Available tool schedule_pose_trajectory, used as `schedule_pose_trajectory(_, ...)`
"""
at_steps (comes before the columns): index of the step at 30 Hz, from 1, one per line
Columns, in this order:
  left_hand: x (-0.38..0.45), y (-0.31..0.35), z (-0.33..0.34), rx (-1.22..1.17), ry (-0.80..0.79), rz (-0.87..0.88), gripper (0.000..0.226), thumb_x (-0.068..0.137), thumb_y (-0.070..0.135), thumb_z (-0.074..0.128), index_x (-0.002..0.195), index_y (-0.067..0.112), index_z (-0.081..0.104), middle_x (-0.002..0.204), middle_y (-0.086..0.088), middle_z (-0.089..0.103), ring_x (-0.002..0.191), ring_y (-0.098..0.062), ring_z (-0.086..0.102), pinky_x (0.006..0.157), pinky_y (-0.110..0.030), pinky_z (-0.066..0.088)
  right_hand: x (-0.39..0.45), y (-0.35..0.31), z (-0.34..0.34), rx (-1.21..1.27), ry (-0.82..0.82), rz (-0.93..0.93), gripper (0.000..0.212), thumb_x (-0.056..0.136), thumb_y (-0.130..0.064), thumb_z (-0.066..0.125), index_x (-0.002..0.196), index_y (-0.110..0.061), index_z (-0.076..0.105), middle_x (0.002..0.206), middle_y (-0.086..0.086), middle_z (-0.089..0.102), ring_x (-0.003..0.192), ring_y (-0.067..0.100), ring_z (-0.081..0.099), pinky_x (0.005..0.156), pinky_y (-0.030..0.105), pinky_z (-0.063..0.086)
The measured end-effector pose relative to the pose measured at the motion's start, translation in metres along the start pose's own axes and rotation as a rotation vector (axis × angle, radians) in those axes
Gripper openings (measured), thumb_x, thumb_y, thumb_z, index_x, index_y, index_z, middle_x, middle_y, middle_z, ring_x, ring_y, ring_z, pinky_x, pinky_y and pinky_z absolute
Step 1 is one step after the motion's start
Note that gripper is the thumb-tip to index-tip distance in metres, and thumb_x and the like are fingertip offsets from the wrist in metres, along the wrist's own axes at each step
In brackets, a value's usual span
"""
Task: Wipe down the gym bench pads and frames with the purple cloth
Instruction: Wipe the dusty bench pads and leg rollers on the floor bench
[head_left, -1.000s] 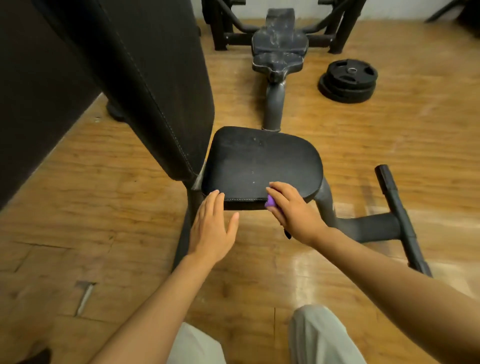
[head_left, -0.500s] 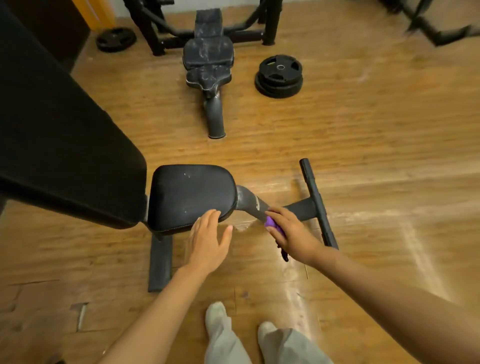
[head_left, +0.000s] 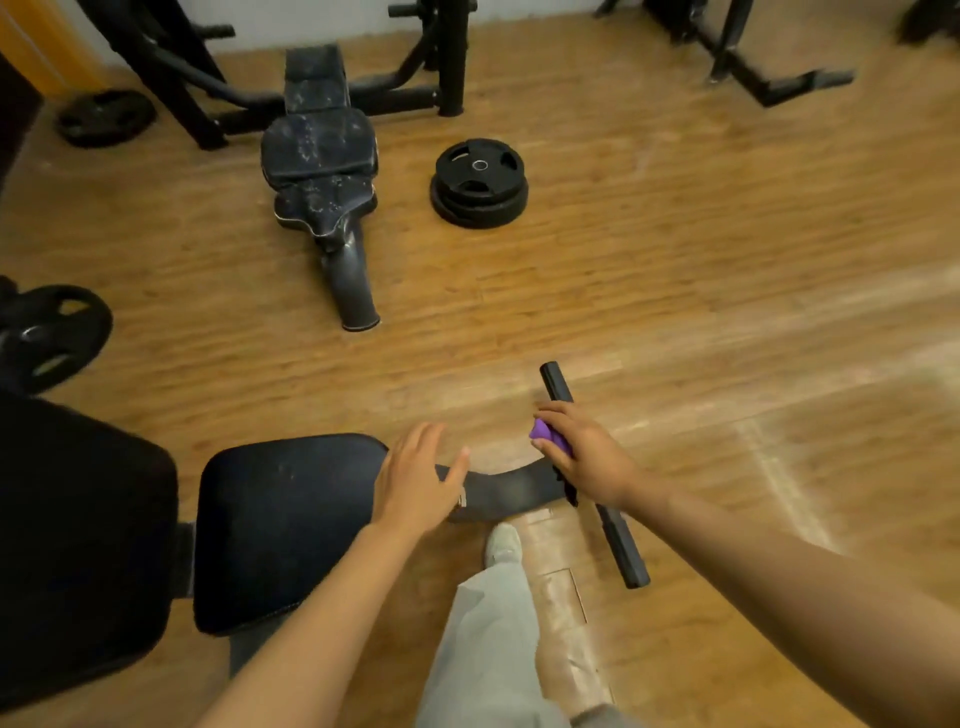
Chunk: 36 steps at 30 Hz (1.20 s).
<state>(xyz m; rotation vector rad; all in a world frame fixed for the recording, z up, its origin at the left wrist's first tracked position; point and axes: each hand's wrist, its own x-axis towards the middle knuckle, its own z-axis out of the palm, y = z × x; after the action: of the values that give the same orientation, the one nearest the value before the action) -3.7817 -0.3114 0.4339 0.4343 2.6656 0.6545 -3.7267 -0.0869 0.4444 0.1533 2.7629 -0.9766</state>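
The right hand (head_left: 587, 457) is gripping the purple cloth (head_left: 545, 434) on the foot bar (head_left: 618, 535) at lower centre; the left hand (head_left: 415, 480), fingers relaxed, is hovering beside the seat pad (head_left: 280, 519); likely other benches are waiting.

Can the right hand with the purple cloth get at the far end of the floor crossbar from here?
Probably yes. The right hand holds the purple cloth on the crossbar near its middle, and the bar's far end lies bare on open floor just beyond the fingers, with nothing between.
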Motion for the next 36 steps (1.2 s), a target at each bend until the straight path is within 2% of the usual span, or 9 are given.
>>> schedule_pose_trajectory(6, 0.103, 0.020, -0.029, 0.022, -0.032, 0.029, 0.056, 0.096, 0.053, 0.041, 0.143, 0.022, 0.040, 0.149, 0.003, 0.038, 0.137, -0.019, 0.035, 0.111, -0.034, 0.031, 0.097, 0.001, -0.050, -0.036, -0.022, 0.001, 0.046, 0.097, -0.032, 0.051, 0.136, -0.009, 0.047, 0.142, 0.004, 0.043, 0.131, 0.018, 0.040, 0.103, 0.016, 0.025)
schedule_pose_trajectory(10, 0.154, 0.033, -0.049, 0.015, 0.038, 0.069, 0.056, 0.094, 0.053, 0.043, 0.139, 0.019, 0.045, 0.145, 0.001, 0.043, 0.134, -0.018, 0.038, 0.110, -0.032, 0.031, 0.151, -0.005, -0.078, -0.003, -0.004, -0.017, 0.046, 0.096, -0.029, 0.053, 0.137, -0.007, 0.047, 0.143, 0.007, 0.041, 0.133, 0.020, 0.038, 0.105, 0.017, 0.024)
schedule_pose_trajectory(14, 0.191, 0.040, -0.067, 0.020, 0.079, 0.031, 0.055, 0.095, 0.054, 0.041, 0.141, 0.025, 0.040, 0.148, 0.007, 0.039, 0.136, -0.014, 0.035, 0.111, -0.031, 0.030, 0.202, -0.010, -0.094, -0.008, -0.016, -0.077, 0.046, 0.096, -0.029, 0.054, 0.135, -0.008, 0.049, 0.142, 0.006, 0.042, 0.131, 0.019, 0.040, 0.108, 0.022, 0.028)
schedule_pose_trajectory(19, 0.235, 0.042, -0.085, -0.016, 0.121, 0.001, 0.053, 0.096, 0.051, 0.042, 0.142, 0.025, 0.039, 0.149, 0.008, 0.037, 0.136, -0.013, 0.033, 0.111, -0.029, 0.027, 0.272, -0.014, -0.111, -0.042, -0.051, -0.152, 0.043, 0.095, -0.028, 0.055, 0.131, -0.005, 0.052, 0.138, 0.009, 0.047, 0.127, 0.022, 0.045, 0.100, 0.013, 0.025)
schedule_pose_trajectory(22, 0.272, 0.038, -0.095, -0.011, 0.139, -0.040, 0.053, 0.096, 0.052, 0.043, 0.141, 0.024, 0.041, 0.147, 0.007, 0.039, 0.134, -0.014, 0.035, 0.109, -0.027, 0.028, 0.323, -0.015, -0.120, -0.057, -0.116, -0.208, 0.042, 0.096, -0.027, 0.054, 0.131, -0.005, 0.052, 0.138, 0.008, 0.048, 0.126, 0.022, 0.046, 0.097, 0.010, 0.024)
schedule_pose_trajectory(27, 0.370, 0.029, -0.126, -0.038, 0.180, -0.135, 0.052, 0.096, 0.051, 0.043, 0.141, 0.025, 0.040, 0.147, 0.008, 0.040, 0.134, -0.015, 0.037, 0.108, -0.029, 0.029, 0.447, -0.010, -0.146, -0.094, -0.241, -0.279, 0.044, 0.097, -0.028, 0.051, 0.136, -0.007, 0.047, 0.144, 0.007, 0.041, 0.130, 0.022, 0.041, 0.103, 0.018, 0.027)
schedule_pose_trajectory(32, 0.487, 0.021, -0.168, -0.062, 0.166, -0.254, 0.055, 0.093, 0.056, 0.043, 0.138, 0.024, 0.043, 0.139, 0.008, 0.047, 0.124, -0.017, 0.047, 0.101, -0.036, 0.041, 0.574, -0.020, -0.178, -0.103, -0.263, -0.287, 0.045, 0.097, -0.030, 0.051, 0.137, -0.009, 0.047, 0.144, 0.006, 0.041, 0.132, 0.022, 0.039, 0.107, 0.023, 0.027)
schedule_pose_trajectory(34, 0.528, 0.023, -0.182, -0.096, 0.158, -0.295, 0.056, 0.093, 0.055, 0.044, 0.139, 0.023, 0.042, 0.141, 0.006, 0.046, 0.122, -0.019, 0.049, 0.101, -0.038, 0.042, 0.613, -0.025, -0.188, -0.091, -0.270, -0.289, 0.044, 0.097, -0.029, 0.051, 0.135, -0.009, 0.048, 0.142, 0.006, 0.043, 0.129, 0.023, 0.042, 0.105, 0.023, 0.029)
schedule_pose_trajectory(36, 0.564, 0.031, -0.197, -0.129, 0.179, -0.311, 0.056, 0.094, 0.053, 0.044, 0.141, 0.022, 0.041, 0.145, 0.004, 0.043, 0.128, -0.020, 0.045, 0.104, -0.037, 0.039, 0.646, -0.032, -0.197, -0.070, -0.273, -0.286, 0.041, 0.097, -0.027, 0.052, 0.133, -0.008, 0.050, 0.140, 0.007, 0.046, 0.125, 0.023, 0.045, 0.101, 0.023, 0.032)
